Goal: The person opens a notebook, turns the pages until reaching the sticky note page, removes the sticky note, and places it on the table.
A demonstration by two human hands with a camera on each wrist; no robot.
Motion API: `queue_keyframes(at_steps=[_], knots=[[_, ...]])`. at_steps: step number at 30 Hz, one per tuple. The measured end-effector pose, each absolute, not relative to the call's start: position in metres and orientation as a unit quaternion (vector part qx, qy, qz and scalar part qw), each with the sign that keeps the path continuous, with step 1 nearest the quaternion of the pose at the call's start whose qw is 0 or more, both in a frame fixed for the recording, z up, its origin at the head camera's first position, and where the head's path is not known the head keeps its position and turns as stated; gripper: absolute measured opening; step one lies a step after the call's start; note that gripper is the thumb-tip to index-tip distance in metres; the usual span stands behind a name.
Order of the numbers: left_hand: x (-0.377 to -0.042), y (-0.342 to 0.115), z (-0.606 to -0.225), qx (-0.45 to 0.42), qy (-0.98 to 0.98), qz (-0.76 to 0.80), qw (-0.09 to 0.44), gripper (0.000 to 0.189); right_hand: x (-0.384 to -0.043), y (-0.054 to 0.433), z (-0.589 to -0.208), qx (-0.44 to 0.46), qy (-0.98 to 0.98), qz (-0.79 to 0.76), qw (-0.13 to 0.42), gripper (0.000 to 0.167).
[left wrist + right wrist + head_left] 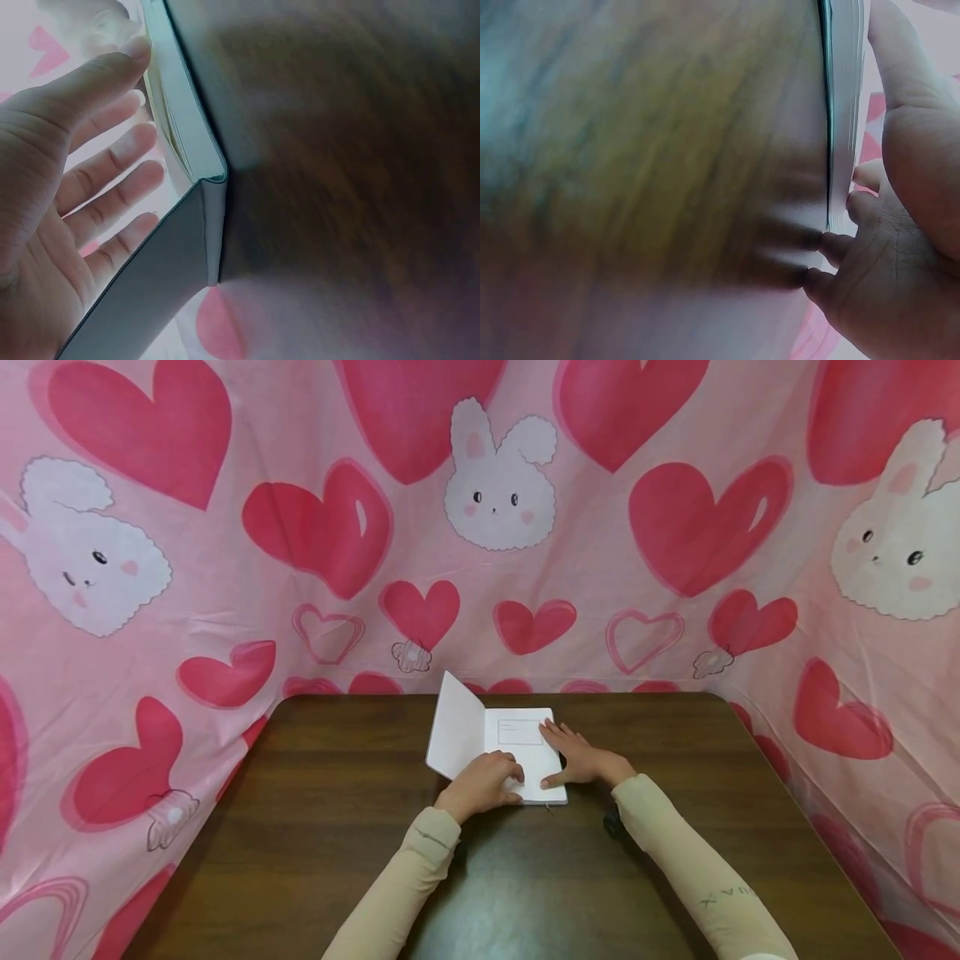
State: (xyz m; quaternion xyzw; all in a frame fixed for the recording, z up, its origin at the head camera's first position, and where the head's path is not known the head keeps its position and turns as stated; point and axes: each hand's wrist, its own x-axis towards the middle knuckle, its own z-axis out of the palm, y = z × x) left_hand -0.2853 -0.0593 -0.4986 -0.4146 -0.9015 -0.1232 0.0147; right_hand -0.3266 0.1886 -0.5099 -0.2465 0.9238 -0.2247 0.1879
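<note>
A notebook (531, 772) lies open on the table, its white page printed with a small framed box. Its front cover (456, 727) stands tilted up on the left; the left wrist view shows the grey cover (142, 277) and the spine end. My left hand (486, 781) is over the page's lower left, fingers loosely bent, with the thumb (105, 79) at the notebook's near edge. Flat on the right side of the page rests my right hand (573, 756), fingers spread. In the right wrist view some fingertips of that hand (900, 247) reach past the page edge to the tabletop.
The brown wooden table (322, 827) has rounded far corners. A thin ribbon end (550, 810) pokes out below the notebook. A pink cloth (585, 568) with hearts and rabbits hangs behind and at both sides. Something small and dark (612, 822) sits beneath the right wrist.
</note>
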Motion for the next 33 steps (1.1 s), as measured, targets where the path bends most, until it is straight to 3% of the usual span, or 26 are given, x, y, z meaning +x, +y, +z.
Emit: queue_keyframes(at_steps=[12, 33], knots=[[-0.287, -0.060, -0.497, -0.441, -0.891, -0.098, 0.040, 0.014, -0.325, 0.189, -0.504, -0.247, 0.920, -0.238, 0.190, 0.116], [-0.292, -0.066, -0.499, -0.441, -0.888, -0.124, 0.036, 0.016, -0.327, 0.204, -0.508, -0.231, 0.912, -0.287, 0.179, 0.113]])
